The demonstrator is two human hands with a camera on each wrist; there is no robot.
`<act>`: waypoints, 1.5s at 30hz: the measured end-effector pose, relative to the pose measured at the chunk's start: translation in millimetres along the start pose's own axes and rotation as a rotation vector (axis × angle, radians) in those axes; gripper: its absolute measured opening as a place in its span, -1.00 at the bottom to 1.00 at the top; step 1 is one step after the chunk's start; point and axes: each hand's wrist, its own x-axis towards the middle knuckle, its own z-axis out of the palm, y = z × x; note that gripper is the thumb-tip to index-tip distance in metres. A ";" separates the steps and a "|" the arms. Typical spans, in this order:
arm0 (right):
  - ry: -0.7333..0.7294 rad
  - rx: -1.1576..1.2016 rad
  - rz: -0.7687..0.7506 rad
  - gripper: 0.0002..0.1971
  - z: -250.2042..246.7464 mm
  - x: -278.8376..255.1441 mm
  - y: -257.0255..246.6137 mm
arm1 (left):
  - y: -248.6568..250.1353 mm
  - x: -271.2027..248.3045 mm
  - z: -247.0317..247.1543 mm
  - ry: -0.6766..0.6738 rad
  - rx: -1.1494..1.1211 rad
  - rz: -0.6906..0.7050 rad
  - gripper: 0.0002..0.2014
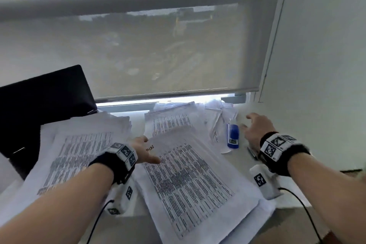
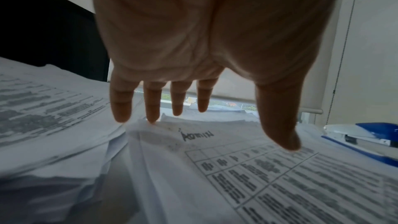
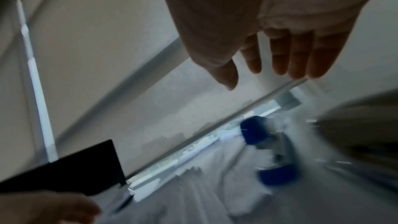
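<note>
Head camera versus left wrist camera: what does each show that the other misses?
Only the head view shows the right hand, open beside the blue stapler. Only the left wrist view shows the left hand from beneath, its fingers straight, tips touching the top of the printed sheet. Both show that hand, that sheet, the stapler and the black laptop.

Four paper stacks (image 1: 188,174) are lying about, one blue stapler (image 1: 233,134) at two o'clock, one black laptop (image 1: 43,93) at ten o'clock, and two hands: left hand (image 1: 143,150), right hand (image 1: 255,128).
</note>
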 end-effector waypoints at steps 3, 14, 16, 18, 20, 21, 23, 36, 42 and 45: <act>-0.080 0.017 0.056 -0.55 14.9 21.7 -26.0 | -0.9 11.2 -1.0 -0.047 0.024 -0.013 -0.01; -0.221 0.116 0.305 -0.78 47.1 34.6 -29.5 | -17.8 49.0 2.0 -0.060 0.073 -0.025 0.12; -0.155 0.440 0.377 -0.83 48.4 35.6 -25.9 | -18.0 53.5 3.2 -0.055 0.075 -0.027 0.14; -0.127 0.913 0.453 -0.74 49.0 28.9 -27.9 | -18.4 55.3 4.8 -0.057 0.066 -0.028 0.20; -0.184 1.239 0.459 -0.66 48.4 20.8 -30.1 | -17.7 55.9 5.9 -0.061 0.010 -0.033 0.26; -0.251 1.328 0.447 -0.71 48.1 16.0 -30.9 | -16.9 54.9 6.3 -0.049 -0.023 -0.030 0.19; -0.465 1.310 0.431 -0.92 45.1 2.3 -35.8 | -15.7 51.4 6.4 -0.007 -0.052 -0.026 0.03; -0.646 1.068 0.279 -0.88 73.5 -70.3 -41.7 | -34.9 -8.4 26.1 0.058 -0.648 0.516 -0.77; -0.575 1.177 0.353 -0.87 77.2 -72.6 -39.2 | -51.4 -31.6 37.1 -0.096 -0.591 0.638 -0.66; -0.567 1.158 0.310 -0.81 76.5 -77.3 -39.6 | -54.5 -38.2 38.8 -0.124 -0.537 0.684 -0.67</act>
